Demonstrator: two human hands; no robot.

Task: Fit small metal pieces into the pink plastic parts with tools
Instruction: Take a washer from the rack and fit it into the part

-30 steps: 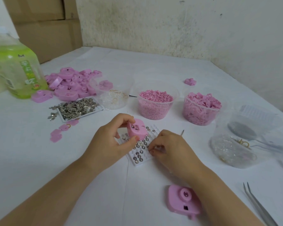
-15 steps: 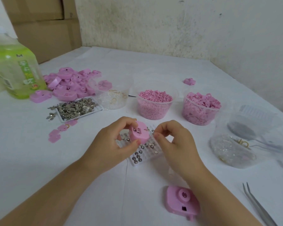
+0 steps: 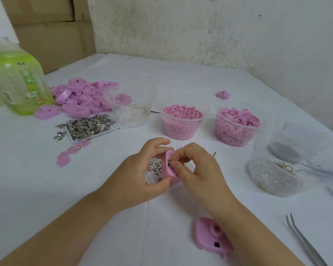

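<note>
My left hand [image 3: 142, 173] grips a small pink plastic part [image 3: 168, 167] just above the white tray of round metal pieces [image 3: 155, 166]. My right hand [image 3: 196, 169] pinches something tiny at the part's face; the piece itself is too small to make out. A thin metal tool tip [image 3: 214, 154] pokes out behind my right hand. Another pink part [image 3: 211, 237] lies on the table near my right forearm. Tweezers [image 3: 304, 240] lie at the lower right.
A pile of pink parts [image 3: 83, 96], a tray of metal flakes [image 3: 88, 126], a clear tub [image 3: 131, 110], two tubs of pink bits [image 3: 182, 120] [image 3: 236, 125] and clear bags [image 3: 273, 175] ring the work spot. A green bottle [image 3: 17, 81] stands far left.
My right hand rose from the tray of metal pieces and came to the pink part, fingertips now at its face. My left hand tilted the part and lowered it slightly.
</note>
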